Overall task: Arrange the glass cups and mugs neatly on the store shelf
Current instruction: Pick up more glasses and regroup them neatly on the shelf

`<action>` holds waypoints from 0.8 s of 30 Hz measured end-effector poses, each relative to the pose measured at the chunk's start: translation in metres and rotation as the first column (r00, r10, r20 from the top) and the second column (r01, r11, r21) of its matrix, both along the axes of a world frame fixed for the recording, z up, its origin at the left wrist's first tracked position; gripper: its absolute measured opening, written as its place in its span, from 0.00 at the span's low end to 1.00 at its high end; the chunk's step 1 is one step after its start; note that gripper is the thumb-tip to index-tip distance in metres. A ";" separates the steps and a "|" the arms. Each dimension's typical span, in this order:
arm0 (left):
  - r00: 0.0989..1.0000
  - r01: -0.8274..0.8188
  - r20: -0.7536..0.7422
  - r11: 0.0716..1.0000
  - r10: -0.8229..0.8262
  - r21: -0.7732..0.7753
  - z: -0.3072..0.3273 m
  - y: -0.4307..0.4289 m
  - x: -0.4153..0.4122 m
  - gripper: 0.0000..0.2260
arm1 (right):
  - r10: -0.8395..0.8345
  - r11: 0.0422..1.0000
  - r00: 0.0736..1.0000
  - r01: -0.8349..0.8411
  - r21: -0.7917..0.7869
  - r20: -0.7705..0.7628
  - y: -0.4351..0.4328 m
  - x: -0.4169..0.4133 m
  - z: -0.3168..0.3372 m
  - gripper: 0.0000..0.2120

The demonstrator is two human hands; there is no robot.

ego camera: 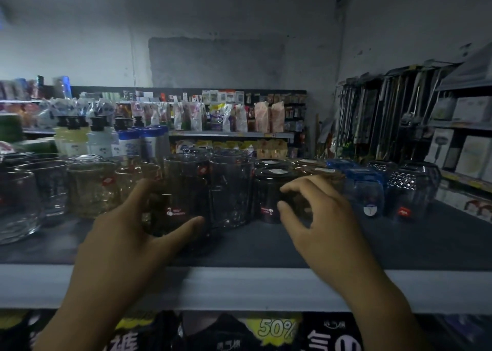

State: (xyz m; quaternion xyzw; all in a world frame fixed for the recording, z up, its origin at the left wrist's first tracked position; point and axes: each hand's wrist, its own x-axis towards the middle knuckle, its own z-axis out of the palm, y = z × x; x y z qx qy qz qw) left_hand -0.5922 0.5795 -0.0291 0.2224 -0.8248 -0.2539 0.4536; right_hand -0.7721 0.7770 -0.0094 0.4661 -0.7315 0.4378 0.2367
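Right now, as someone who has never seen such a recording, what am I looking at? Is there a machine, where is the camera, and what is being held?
There is no machine here: these are a person's two bare hands. The one picture comes from a camera worn on the person's head, looking forward and down. A dark store shelf carries rows of glassware: clear glasses on the left, darker ones in the middle and blue cups to the right. The left hand grips a labelled dark cup, thumb across its front. The right hand reaches in with curled fingers beside a sticker-topped dark cup. I cannot tell whether it holds anything.
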 end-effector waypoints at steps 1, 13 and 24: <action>0.998 0.017 -0.056 1.000 -0.017 0.008 0.002 0.005 0.003 0.31 | 0.014 1.000 1.000 -0.015 -0.016 -0.015 0.001 0.002 0.001 0.03; 0.822 0.455 -0.507 0.834 -0.259 0.312 0.035 0.097 -0.023 0.22 | 0.636 0.771 0.546 -0.479 -0.419 0.546 0.003 0.062 0.017 0.22; 0.973 0.183 -0.127 0.978 -0.195 -0.101 0.039 0.056 -0.025 0.17 | 0.143 0.990 0.902 -0.132 -0.056 0.407 0.048 0.008 0.057 0.31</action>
